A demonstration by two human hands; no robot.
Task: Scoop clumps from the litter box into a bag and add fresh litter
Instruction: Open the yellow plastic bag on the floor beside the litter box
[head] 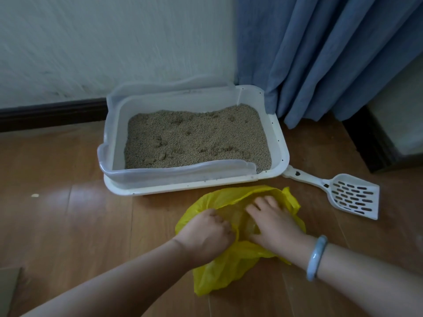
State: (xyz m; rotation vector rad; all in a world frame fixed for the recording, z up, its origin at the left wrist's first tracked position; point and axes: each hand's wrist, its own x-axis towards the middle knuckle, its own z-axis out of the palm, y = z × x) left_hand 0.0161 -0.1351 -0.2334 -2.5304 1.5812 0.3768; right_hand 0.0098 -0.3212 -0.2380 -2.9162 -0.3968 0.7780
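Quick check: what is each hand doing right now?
Left hand: grip closed on the yellow bag.
Right hand: open, fingers spread, pressing into the bag.

Yellow bag (231, 266), white slotted scoop (350, 195)

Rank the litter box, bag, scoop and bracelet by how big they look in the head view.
Largest to smallest:
1. litter box
2. bag, crumpled, so its true size is unsure
3. scoop
4. bracelet, smallest even though nearest the camera
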